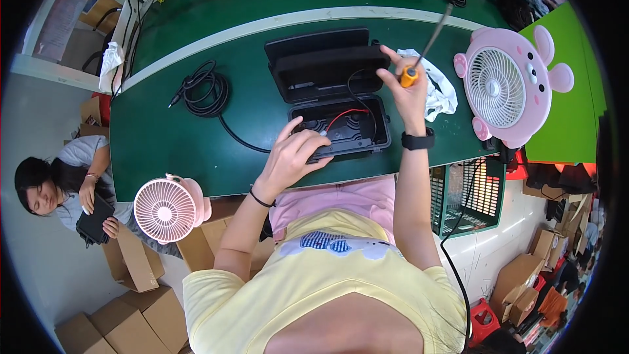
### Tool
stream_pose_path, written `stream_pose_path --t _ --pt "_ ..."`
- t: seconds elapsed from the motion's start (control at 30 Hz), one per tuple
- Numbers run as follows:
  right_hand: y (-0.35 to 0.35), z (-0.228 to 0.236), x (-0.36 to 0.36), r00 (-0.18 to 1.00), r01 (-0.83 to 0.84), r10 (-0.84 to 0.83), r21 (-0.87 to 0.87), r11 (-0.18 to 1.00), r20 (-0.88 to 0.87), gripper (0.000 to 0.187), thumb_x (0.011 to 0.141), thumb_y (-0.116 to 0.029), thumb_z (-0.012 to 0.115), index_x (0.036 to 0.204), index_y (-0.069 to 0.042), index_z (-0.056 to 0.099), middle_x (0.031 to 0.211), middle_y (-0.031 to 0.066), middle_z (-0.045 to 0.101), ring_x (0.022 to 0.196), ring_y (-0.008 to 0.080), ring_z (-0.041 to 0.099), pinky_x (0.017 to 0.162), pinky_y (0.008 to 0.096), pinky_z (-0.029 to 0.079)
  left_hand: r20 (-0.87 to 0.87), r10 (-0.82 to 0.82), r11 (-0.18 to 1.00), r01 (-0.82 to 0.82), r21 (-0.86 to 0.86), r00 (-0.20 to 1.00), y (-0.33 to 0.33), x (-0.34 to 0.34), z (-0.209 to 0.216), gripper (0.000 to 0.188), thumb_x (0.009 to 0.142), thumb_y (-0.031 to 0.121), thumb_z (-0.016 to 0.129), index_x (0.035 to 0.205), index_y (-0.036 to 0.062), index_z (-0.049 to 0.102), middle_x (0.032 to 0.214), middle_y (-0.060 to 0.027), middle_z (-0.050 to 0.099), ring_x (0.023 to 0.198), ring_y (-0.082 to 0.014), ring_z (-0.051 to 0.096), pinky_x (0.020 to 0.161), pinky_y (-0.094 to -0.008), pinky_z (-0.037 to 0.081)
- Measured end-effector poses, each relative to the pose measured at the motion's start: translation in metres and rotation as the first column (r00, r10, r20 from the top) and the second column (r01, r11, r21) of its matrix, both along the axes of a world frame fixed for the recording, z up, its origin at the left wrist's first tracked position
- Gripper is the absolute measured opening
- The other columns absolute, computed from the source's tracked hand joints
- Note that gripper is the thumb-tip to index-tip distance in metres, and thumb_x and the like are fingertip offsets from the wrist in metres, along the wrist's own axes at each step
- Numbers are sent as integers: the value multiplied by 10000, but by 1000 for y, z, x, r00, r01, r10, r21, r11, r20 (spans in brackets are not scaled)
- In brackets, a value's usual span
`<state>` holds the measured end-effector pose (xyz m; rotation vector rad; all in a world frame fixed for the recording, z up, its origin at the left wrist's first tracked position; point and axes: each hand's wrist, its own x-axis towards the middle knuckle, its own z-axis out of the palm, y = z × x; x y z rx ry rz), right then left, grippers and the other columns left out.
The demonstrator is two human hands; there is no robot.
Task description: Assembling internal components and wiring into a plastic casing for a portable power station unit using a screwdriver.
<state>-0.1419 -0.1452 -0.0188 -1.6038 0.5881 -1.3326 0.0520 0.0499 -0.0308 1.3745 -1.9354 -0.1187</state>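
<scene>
Head view: an open black case (331,100) lies mid-frame on the green surface (255,101). The left hand (291,156) bends over its lower-left edge, any pinch unclear; the right hand (410,97), thumb and forefinger apart, grips an orange-handled screwdriver (409,77).

A case (357,149) is set on the bench (157,151) at the centre of the frame, its lower edge touched by the left hand (293,155). To its left, a coiled cable (188,97) is laid; to its right, a cloth (443,95). One fan (501,85) is placed at right, another fan (165,211) at lower left.
</scene>
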Motion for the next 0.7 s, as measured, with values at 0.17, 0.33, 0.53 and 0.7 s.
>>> stream_pose_path --t 0.17,0.33,0.53,0.7 --pt "25 8 -16 997 60 -62 38 997 52 316 831 57 740 817 -66 450 1062 210 727 1176 328 636 1017 422 468 -61 82 986 -89 -143 995 4 -1 -24 339 678 170 879 876 84 617 899 -51 662 846 -214 662 1008 -449 495" --pt "43 1 -16 989 106 -111 63 992 92 313 835 53 738 806 -77 454 1067 206 727 1176 325 635 1031 433 460 -26 69 931 -73 -358 997 4 1 -56 397 633 198 928 819 108 589 897 -60 615 779 -235 642 955 -472 529" --pt "44 -8 -12 983 125 -136 94 988 126 318 841 41 738 792 -83 450 1067 201 729 1173 321 636 1029 430 461 -154 193 870 -242 -429 969 -4 1 -69 738 580 230 968 1071 122 428 1239 -148 402 1113 -332 561 1048 -554 451" --pt "40 -7 -11 992 121 -125 139 983 25 312 857 21 731 788 -78 443 1087 200 726 1168 269 641 1018 394 464 -609 229 905 -396 -154 760 -17 -15 -56 878 618 139 942 1242 123 324 1410 -157 279 1313 -417 432 1078 -524 436"
